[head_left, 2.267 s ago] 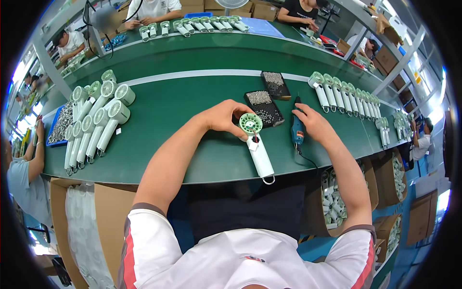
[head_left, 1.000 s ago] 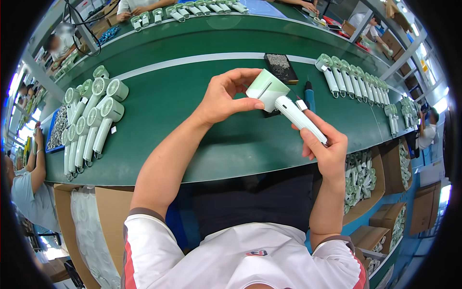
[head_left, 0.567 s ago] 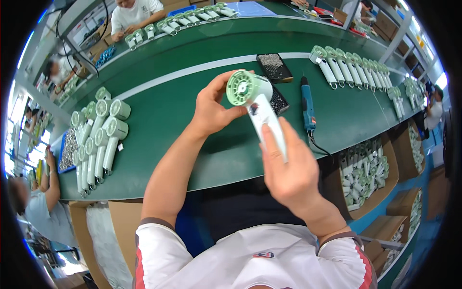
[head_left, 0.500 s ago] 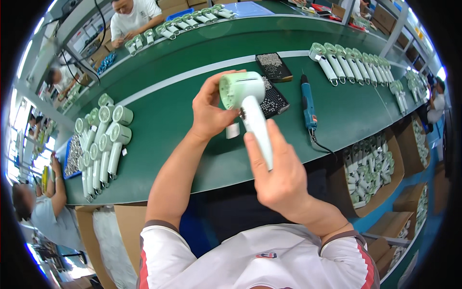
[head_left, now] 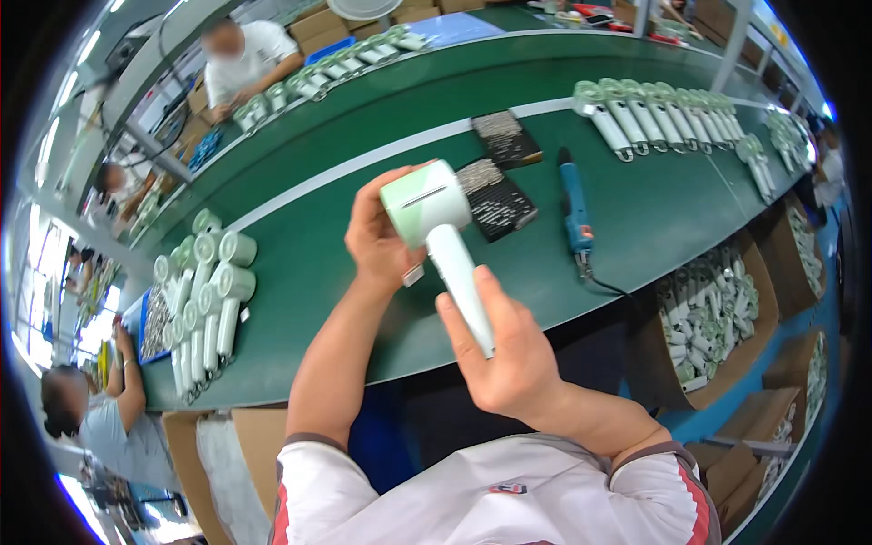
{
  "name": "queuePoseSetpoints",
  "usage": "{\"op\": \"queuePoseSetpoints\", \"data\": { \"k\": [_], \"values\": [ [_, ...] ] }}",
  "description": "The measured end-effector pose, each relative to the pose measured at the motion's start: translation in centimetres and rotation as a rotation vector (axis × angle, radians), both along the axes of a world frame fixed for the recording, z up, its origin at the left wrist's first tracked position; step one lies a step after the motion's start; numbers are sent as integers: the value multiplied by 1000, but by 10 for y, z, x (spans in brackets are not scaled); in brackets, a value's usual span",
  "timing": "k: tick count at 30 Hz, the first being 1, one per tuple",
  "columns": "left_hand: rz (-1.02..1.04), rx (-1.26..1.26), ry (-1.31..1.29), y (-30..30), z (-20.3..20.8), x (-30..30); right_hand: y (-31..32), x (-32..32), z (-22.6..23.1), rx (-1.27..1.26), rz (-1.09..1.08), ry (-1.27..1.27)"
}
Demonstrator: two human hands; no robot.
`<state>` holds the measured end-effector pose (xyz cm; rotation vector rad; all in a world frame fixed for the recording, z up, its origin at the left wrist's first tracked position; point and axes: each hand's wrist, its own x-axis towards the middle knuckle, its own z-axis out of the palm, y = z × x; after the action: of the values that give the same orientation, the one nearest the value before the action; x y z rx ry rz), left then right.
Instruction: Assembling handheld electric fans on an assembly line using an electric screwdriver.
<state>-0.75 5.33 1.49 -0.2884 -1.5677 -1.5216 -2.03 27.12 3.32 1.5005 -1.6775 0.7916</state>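
A white and pale green hair dryer (head_left: 451, 259) is tilted in front of me, its round head up and to the left and its handle slanting down to the right. My left hand (head_left: 374, 238) is closed around the far left side of the head, and part of its fingers is hidden behind it. My right hand (head_left: 510, 359) grips the lower end of the handle between thumb and fingers. A small white tag (head_left: 413, 275) shows below the head by my left wrist. The slotted side of the head faces up toward me.
Beyond the dryer lie two black trays of small metal parts (head_left: 506, 138). A blue electric screwdriver (head_left: 577, 213) with a cord lies right of them. Similar dryers stand grouped at left (head_left: 211, 304) and in a row at right (head_left: 640, 118). A carton (head_left: 761, 313) of them stands lower right.
The dryer has turned in my hands, so the slotted side of its head now shows instead of the open face. Both hands have moved slightly left and nearer to me.
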Motion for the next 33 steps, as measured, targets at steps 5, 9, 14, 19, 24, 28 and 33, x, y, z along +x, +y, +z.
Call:
{"op": "queuePoseSetpoints", "data": {
  "k": [5,9,14,19,24,28,33],
  "values": [
    [302,-242,-74,-16,-15,13,6,-24,-4,-73,-60,37],
    [411,-508,-8,-6,-17,-5,34,-58,2,25,-87,-3],
    [345,-663,-77,9,-7,-11,93,-132,-1,-93,-113,-80],
    [439,-572,-278,-10,-24,-11,182,-255,-5,-246,-505,-491],
    [522,-464,-357,-21,-38,-30,296,-407,-24,-224,-887,-652],
    [550,-531,-387,-23,-45,-28,351,-499,-51,-188,-961,-663],
    [576,-554,-426,-19,-41,-24,356,-546,-59,102,-1101,-664]
  ]
}}
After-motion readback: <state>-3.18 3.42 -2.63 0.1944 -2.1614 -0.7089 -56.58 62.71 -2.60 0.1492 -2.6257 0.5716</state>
